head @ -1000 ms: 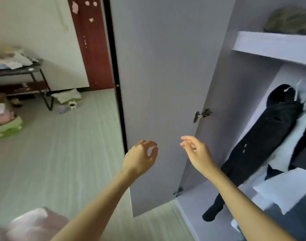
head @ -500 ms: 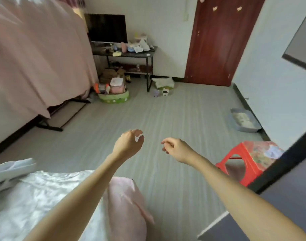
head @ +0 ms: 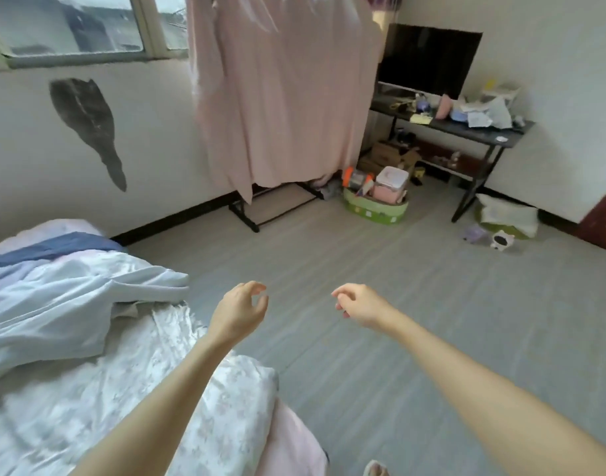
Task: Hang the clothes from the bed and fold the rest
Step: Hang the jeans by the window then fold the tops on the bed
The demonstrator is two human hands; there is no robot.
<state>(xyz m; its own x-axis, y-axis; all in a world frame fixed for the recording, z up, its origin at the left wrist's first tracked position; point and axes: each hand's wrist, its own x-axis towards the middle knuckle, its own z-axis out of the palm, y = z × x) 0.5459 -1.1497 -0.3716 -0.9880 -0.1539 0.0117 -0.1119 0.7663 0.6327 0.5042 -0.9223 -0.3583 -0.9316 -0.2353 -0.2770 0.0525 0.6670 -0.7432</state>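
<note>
A grey floor (head: 415,304) fills the middle and right of the view. A bed (head: 129,389) with a white patterned cover takes up the lower left, its corner reaching toward the floor. On the bed, at the left, a pale blue garment (head: 71,304) lies crumpled, and a dark blue cloth (head: 50,249) is seen just behind it near the wall. Nothing is gripped from this pile.

A large pink sheet (head: 284,97) is hung on a rack (head: 246,218) by the far wall, beside a window (head: 78,25). A dark mark (head: 88,125) is seen on the wall under the window. To the right of the sheet a black desk (head: 466,132) is set against the wall, with a dark screen (head: 428,60) on it and papers and small items scattered on its top. A green basket (head: 377,209) holding a pink box (head: 389,185) stands on the floor between rack and desk. A small white cup (head: 501,240) sits on the floor further right.

Both bare arms are stretched forward. The left hand (head: 238,312) is held above the bed's edge, fingers loosely curled, empty. The right hand (head: 361,304) is held over the floor, fingers likewise loosely bent, holding nothing. The hands are near each other but apart.
</note>
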